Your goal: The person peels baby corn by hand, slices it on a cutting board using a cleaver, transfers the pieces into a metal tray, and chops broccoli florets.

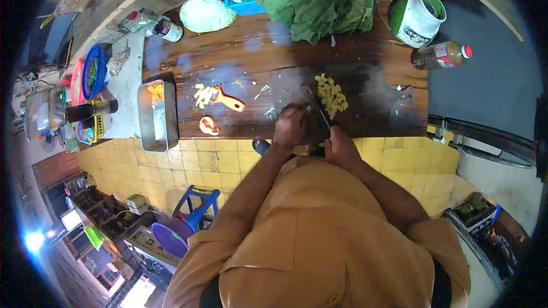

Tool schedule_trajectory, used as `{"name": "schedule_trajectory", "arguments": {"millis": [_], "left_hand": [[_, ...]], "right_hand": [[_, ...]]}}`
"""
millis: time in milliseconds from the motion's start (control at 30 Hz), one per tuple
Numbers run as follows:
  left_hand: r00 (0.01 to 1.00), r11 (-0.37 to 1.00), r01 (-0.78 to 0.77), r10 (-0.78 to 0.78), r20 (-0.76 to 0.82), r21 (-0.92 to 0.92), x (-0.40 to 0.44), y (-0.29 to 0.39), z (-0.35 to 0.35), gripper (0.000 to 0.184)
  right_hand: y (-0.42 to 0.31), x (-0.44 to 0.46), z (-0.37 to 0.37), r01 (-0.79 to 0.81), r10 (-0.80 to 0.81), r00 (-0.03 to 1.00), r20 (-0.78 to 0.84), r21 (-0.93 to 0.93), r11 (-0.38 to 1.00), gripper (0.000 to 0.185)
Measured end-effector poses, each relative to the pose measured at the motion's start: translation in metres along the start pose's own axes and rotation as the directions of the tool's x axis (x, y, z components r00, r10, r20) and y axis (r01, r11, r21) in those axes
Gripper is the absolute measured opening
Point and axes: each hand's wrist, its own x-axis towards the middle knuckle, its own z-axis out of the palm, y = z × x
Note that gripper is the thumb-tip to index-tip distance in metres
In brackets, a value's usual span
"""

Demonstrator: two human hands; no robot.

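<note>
Knife in right hand, diced pieces on the board.
Right hand (341, 145) closed around knife (325, 116) handle, blade angled away from body over board (286, 82). Left hand (291, 124) curled on board just left of blade; can't tell what's under its fingers. Diced pieces (331, 97) piled right of blade. Peeler (231, 102) on surface (220, 60), left of board; metal tray (166, 137) at surface's left end.

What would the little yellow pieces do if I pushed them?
The yellow pieces would probably slide more than roll, since they look blocky. Being small and loose on the dark board, they'd likely scatter easily.
</note>
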Motion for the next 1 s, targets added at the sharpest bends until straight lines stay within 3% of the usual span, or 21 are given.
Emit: {"name": "schedule_trajectory", "arguments": {"millis": [133, 200, 333, 400, 533, 633, 733, 833, 900, 933, 967, 1000], "left_hand": [[0.998, 0.998, 0.055, -0.054, 0.022, -0.019, 0.000, 0.001, 0.002, 0.022], [0.999, 0.997, 0.049, -0.050, -0.010, -0.058, 0.002, 0.000, 0.004, 0.020], [0.997, 0.996, 0.078, -0.078, 0.002, -0.045, 0.003, 0.011, -0.004, 0.017], [0.991, 0.990, 0.135, -0.135, -0.005, -0.046, 0.004, 0.010, -0.003, 0.015], [0.995, 0.995, 0.098, -0.098, -0.005, 0.036, 0.005, 0.010, -0.005, 0.016], [0.993, 0.996, 0.069, -0.074, -0.093, -0.061, 0.004, 0.011, -0.004, 0.009], [0.969, 0.980, 0.183, -0.193, -0.151, -0.078, 0.004, 0.000, -0.026, 0.006], [0.872, 0.969, 0.205, -0.244, -0.424, -0.137, 0.015, -0.016, -0.083, 0.005], [0.816, 0.915, 0.399, -0.322, -0.479, 0.065, 0.025, -0.048, -0.128, 0.010], [0.783, 0.872, 0.473, -0.349, -0.515, 0.129, 0.031, -0.078, -0.149, 0.013], [0.773, 0.889, 0.451, -0.343, -0.533, 0.082, 0.029, -0.116, -0.167, 0.017], [0.725, 0.802, 0.579, -0.589, -0.357, -0.148, 0.036, -0.123, -0.190, 0.032]], "right_hand": [[0.009, 0.002, 0.007, -0.047, 0.048, 0.998, 0.050, -0.029, 0.998, 0.034], [0.011, 0.003, 0.006, 0.011, -0.011, 1.000, 0.012, -0.045, 0.999, 0.038], [-0.014, -0.003, -0.012, 0.036, -0.036, 0.999, 0.005, 0.009, 0.999, 0.033], [-0.014, 0.000, -0.014, 0.029, -0.026, 0.996, 0.081, -0.039, 0.999, 0.032], [-0.015, -0.002, -0.016, 0.005, -0.005, 0.998, 0.060, 0.005, 1.000, 0.033], [-0.022, -0.008, -0.025, -0.025, 0.024, 0.996, 0.081, 0.012, 1.000, 0.035], [-0.010, -0.005, -0.013, 0.015, -0.020, 0.997, 0.074, 0.063, 0.998, 0.033], [-0.001, -0.007, -0.003, 0.072, -0.076, 0.995, 0.069, 0.050, 0.996, 0.032], [-0.006, -0.007, -0.011, 0.054, -0.057, 0.995, 0.083, 0.040, 0.998, 0.032], [-0.007, -0.005, -0.014, 0.034, -0.044, 0.984, 0.170, 0.061, 0.998, 0.032], [-0.007, -0.004, -0.015, 0.010, -0.030, 0.967, 0.254, 0.079, 0.997, 0.032], [-0.003, -0.004, -0.013, 0.010, -0.029, 0.968, 0.250, 0.077, 0.997, 0.032]]}}
